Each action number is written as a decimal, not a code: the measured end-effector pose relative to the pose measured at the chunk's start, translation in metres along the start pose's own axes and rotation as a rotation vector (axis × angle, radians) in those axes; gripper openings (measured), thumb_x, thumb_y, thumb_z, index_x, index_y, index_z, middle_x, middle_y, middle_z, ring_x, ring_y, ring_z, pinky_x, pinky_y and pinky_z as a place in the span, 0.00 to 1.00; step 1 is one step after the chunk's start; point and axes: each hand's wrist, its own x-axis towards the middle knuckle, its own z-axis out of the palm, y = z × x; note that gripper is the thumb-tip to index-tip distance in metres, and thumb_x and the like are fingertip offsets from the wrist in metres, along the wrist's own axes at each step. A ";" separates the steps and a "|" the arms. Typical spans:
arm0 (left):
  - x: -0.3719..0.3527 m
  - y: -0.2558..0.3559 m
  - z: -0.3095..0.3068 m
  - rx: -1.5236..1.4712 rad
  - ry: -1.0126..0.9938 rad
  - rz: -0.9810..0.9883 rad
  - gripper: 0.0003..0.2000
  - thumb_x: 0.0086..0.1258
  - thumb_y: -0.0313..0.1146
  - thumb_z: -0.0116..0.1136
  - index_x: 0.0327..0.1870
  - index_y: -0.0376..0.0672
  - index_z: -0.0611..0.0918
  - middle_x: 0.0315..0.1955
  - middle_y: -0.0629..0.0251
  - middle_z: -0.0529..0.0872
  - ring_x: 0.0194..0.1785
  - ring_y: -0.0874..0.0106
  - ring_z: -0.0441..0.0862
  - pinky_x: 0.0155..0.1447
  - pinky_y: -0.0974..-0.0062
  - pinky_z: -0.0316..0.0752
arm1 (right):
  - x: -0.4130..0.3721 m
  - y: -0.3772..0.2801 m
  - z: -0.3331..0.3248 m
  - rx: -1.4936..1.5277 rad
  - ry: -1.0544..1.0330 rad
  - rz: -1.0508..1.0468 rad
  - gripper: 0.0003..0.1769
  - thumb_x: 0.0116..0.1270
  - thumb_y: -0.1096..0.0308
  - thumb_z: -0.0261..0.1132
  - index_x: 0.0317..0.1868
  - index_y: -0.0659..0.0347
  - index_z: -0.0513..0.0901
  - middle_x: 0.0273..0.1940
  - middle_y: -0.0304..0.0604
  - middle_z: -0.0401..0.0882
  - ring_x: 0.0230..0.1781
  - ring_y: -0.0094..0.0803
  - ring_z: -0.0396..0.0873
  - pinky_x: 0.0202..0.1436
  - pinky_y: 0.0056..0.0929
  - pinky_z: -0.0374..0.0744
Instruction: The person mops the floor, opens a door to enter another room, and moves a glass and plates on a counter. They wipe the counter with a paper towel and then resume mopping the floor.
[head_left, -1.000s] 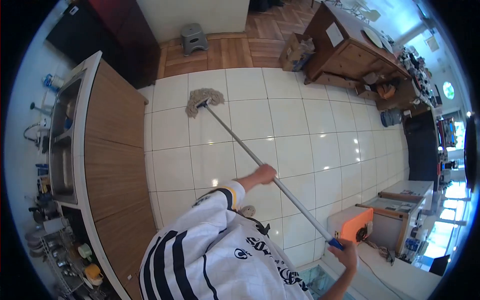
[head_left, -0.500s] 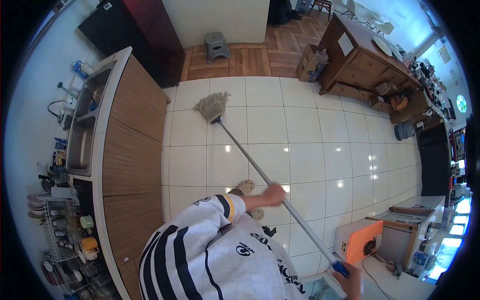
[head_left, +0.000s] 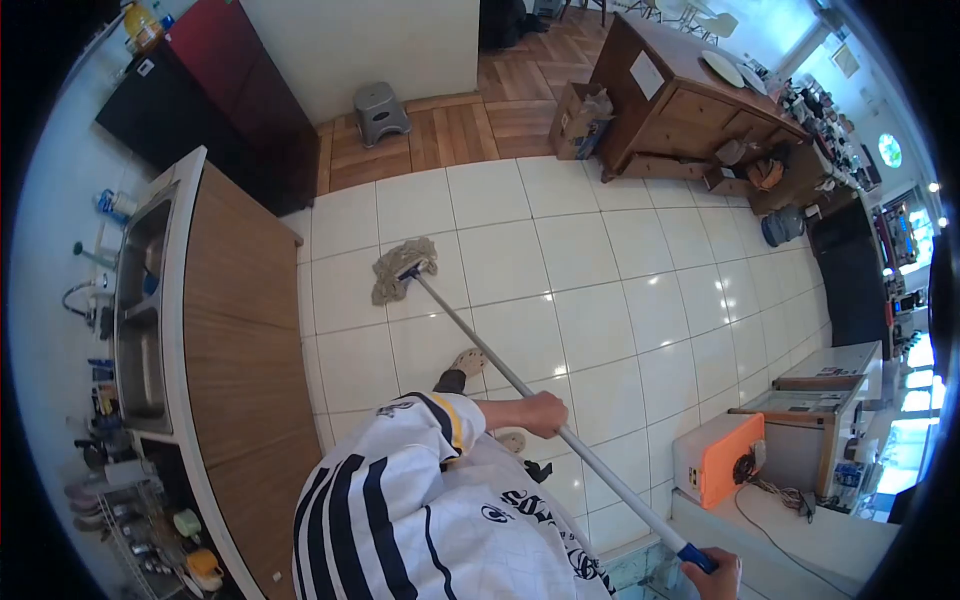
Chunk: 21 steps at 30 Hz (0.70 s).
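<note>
A string mop lies slantwise across my front, its grey-beige mop head (head_left: 390, 275) spread on the white tiled floor (head_left: 590, 310). The long metal mop handle (head_left: 495, 367) runs from there down to the lower right, ending in a blue grip (head_left: 697, 557). My left hand (head_left: 543, 414) is wrapped around the middle of the handle. Down at the blue end, my right hand (head_left: 715, 575) closes on the grip, partly hidden near the lower edge. Below my left forearm are my beige clogs (head_left: 468, 362), with one foot ahead of the other.
Wooden cabinets (head_left: 240, 330) with a double sink (head_left: 140, 360) line the left. A grey stool (head_left: 380, 113) stands on the wood floor beyond the tiles. A cardboard box (head_left: 578, 122) sits beside a wooden counter (head_left: 690, 110). An orange-and-white box (head_left: 715, 460) is at lower right.
The mop head has moved closer to me, and its strands have bunched and turned. Both hands keep hold of the handle. My view has shifted and tilted, and one foot shows further forward.
</note>
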 end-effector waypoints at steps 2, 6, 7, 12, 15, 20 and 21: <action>-0.017 -0.055 -0.024 0.050 0.005 -0.050 0.08 0.51 0.36 0.55 0.19 0.42 0.79 0.20 0.54 0.81 0.29 0.53 0.80 0.33 0.57 0.76 | 0.016 -0.042 0.003 -0.005 0.038 -0.054 0.19 0.52 0.66 0.68 0.43 0.66 0.80 0.34 0.51 0.81 0.34 0.37 0.80 0.39 0.31 0.74; -0.073 -0.149 -0.110 0.079 0.053 -0.249 0.05 0.45 0.31 0.58 0.22 0.42 0.82 0.23 0.53 0.82 0.31 0.56 0.82 0.36 0.59 0.76 | 0.102 -0.079 0.056 0.107 0.134 -0.333 0.21 0.44 0.58 0.73 0.33 0.67 0.81 0.19 0.44 0.76 0.19 0.29 0.74 0.26 0.28 0.72; -0.084 -0.181 -0.116 0.097 0.087 -0.310 0.05 0.45 0.31 0.58 0.23 0.43 0.82 0.24 0.55 0.83 0.32 0.56 0.82 0.37 0.59 0.76 | 0.118 -0.104 0.061 0.058 0.122 -0.372 0.20 0.47 0.58 0.72 0.35 0.66 0.81 0.19 0.46 0.76 0.19 0.32 0.75 0.26 0.29 0.73; -0.141 -0.293 -0.217 0.279 0.144 -0.463 0.04 0.49 0.32 0.59 0.25 0.48 0.83 0.25 0.59 0.83 0.34 0.58 0.82 0.39 0.60 0.75 | 0.209 -0.219 0.087 0.183 -0.090 -0.490 0.20 0.57 0.55 0.67 0.30 0.68 0.79 0.15 0.41 0.71 0.16 0.24 0.67 0.22 0.28 0.69; -0.173 -0.355 -0.276 0.459 0.210 -0.529 0.03 0.53 0.34 0.59 0.24 0.47 0.82 0.25 0.61 0.82 0.36 0.59 0.80 0.47 0.61 0.72 | 0.236 -0.306 0.102 0.423 -0.341 -0.422 0.22 0.62 0.51 0.63 0.29 0.66 0.77 0.16 0.35 0.69 0.14 0.20 0.64 0.17 0.23 0.64; -0.220 -0.421 -0.330 0.606 0.334 -0.670 0.06 0.56 0.36 0.61 0.24 0.45 0.82 0.29 0.62 0.81 0.43 0.63 0.77 0.52 0.61 0.70 | 0.240 -0.426 0.142 1.003 -0.896 -0.198 0.20 0.68 0.53 0.56 0.35 0.66 0.71 0.21 0.34 0.65 0.12 0.17 0.56 0.12 0.16 0.56; -0.219 -0.428 -0.339 0.572 0.343 -0.688 0.07 0.56 0.37 0.62 0.23 0.44 0.82 0.28 0.61 0.81 0.42 0.62 0.77 0.52 0.61 0.70 | 0.242 -0.433 0.146 1.052 -0.923 -0.190 0.20 0.68 0.53 0.56 0.35 0.65 0.70 0.21 0.34 0.65 0.12 0.17 0.56 0.12 0.16 0.56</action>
